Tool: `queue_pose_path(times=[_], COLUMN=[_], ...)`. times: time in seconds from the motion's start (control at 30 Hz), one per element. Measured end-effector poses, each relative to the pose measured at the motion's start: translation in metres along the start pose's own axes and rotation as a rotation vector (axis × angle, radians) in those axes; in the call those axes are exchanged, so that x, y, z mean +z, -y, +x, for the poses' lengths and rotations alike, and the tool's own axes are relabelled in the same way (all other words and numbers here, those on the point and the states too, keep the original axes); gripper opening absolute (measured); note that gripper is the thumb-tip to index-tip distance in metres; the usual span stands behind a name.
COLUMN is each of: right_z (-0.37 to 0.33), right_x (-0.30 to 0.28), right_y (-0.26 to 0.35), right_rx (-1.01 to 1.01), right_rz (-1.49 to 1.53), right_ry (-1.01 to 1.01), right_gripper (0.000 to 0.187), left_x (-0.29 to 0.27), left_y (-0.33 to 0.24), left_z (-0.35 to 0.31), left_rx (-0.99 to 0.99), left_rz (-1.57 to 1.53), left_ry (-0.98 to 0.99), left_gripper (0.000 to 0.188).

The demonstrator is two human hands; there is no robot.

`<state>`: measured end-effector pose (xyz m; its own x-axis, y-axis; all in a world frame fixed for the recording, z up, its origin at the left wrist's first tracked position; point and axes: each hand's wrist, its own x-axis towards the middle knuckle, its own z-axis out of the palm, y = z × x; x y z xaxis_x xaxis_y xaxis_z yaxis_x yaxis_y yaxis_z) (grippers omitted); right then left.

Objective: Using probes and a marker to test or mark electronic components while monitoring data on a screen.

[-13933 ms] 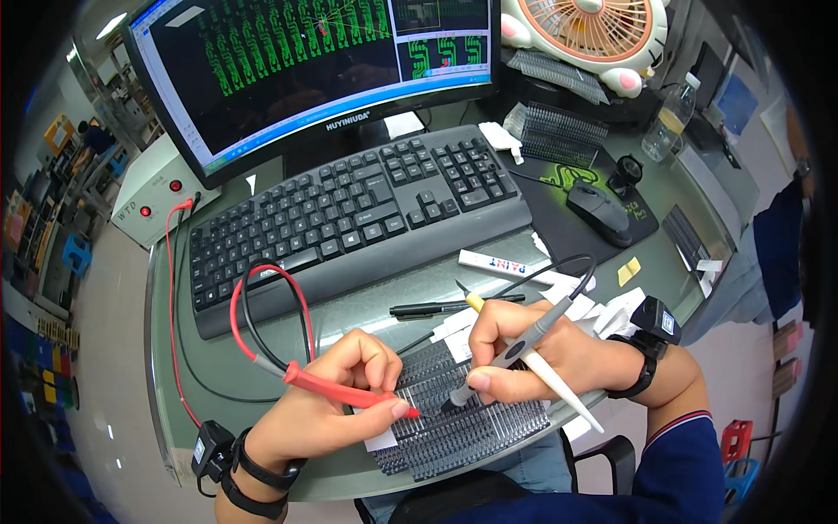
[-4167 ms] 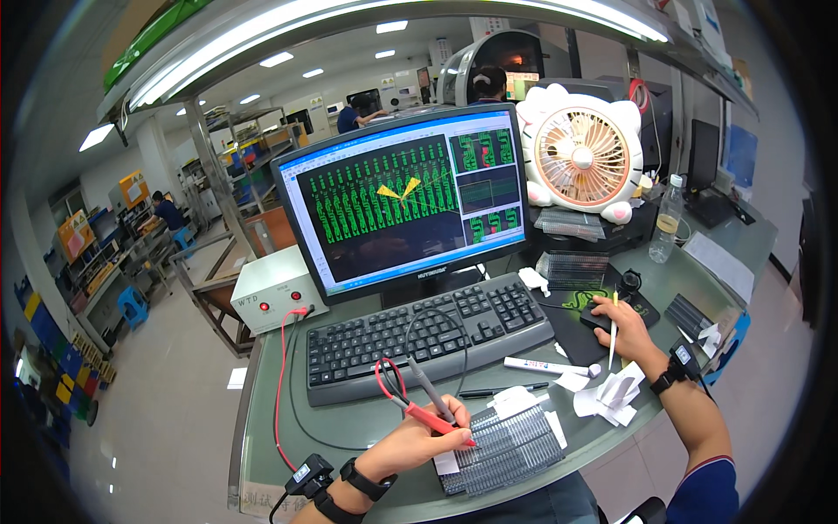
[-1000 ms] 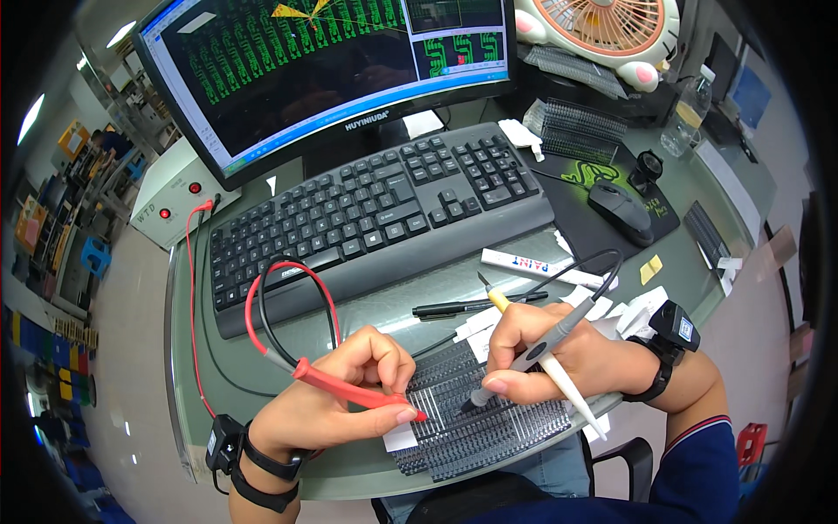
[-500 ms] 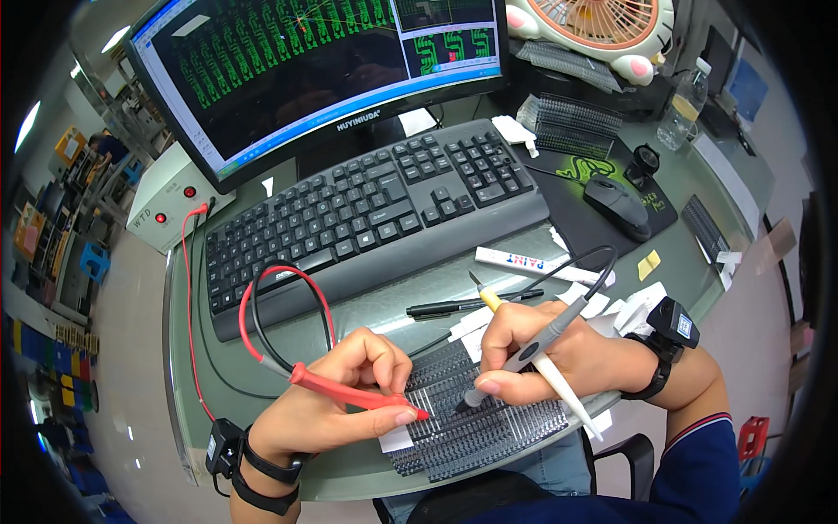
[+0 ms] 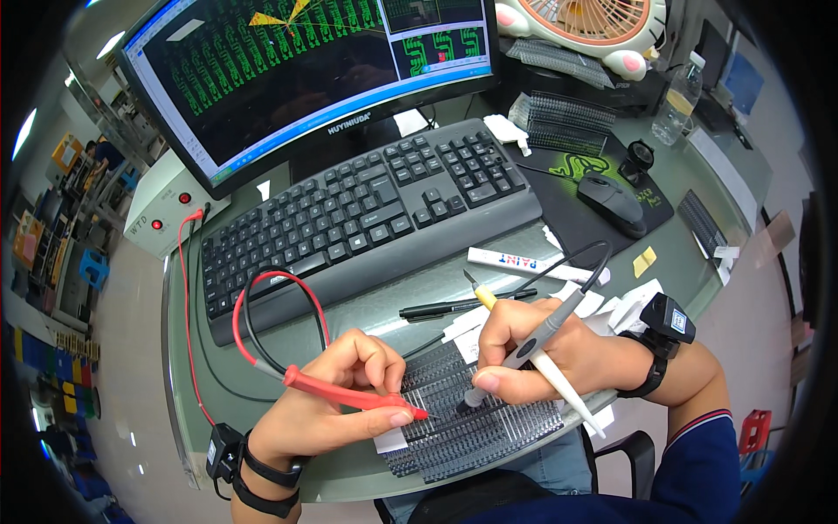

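My left hand (image 5: 336, 406) is closed around a red test probe (image 5: 336, 393), its tip down at a dark printed circuit board panel (image 5: 489, 441) with rows of small traces. In my right hand (image 5: 567, 354) is a grey test probe (image 5: 537, 339), its dark tip resting at the panel a little right of the red one. The same hand also keeps a white tool with a yellow collar and dark pointed end (image 5: 563, 389) crosswise between its fingers. A white slip (image 5: 391, 440) lies at the panel's left edge, partly under my left hand.
A black keyboard (image 5: 367, 218) lies beyond my hands, below a monitor (image 5: 288, 79) with green traces. Nearby are a white marker (image 5: 524, 262), a black pen (image 5: 445, 307), paper scraps (image 5: 633, 306) and a mouse (image 5: 611, 205). Red and black leads loop from a white box (image 5: 166, 205).
On the monitor, yellow shapes now appear among the green traces. The whole view has shifted slightly. Both hands keep their probes at nearly the same spots on the panel.
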<state>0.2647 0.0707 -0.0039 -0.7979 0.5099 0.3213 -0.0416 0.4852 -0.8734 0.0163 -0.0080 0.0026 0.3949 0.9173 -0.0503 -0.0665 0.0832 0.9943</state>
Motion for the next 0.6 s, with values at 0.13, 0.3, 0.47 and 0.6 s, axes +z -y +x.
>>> queue_pose_path(times=[0.13, 0.3, 0.47, 0.6], right_z=[-0.0001, 0.0014, -0.0004, -0.0002], right_x=[-0.001, -0.0002, 0.0048, 0.0068], right_y=[0.0016, 0.0021, 0.0028, 0.0014], right_rx=[0.016, -0.022, -0.013, -0.023], right_rz=[0.01, -0.02, 0.023, 0.063], right_ry=[0.016, 0.008, -0.034, -0.071], right_gripper=[0.021, 0.02, 0.02, 0.02], left_x=[0.0025, 0.0064, 0.008, 0.0072], left_y=[0.0005, -0.0004, 0.0014, 0.0001], left_z=[0.0004, 0.0004, 0.0, 0.0], left_rx=[0.005, -0.002, 0.013, -0.011], left_rz=[-0.023, -0.021, 0.001, 0.057], left_ry=[-0.021, -0.053, -0.056, -0.046], left_gripper=[0.036, 0.035, 0.035, 0.036])
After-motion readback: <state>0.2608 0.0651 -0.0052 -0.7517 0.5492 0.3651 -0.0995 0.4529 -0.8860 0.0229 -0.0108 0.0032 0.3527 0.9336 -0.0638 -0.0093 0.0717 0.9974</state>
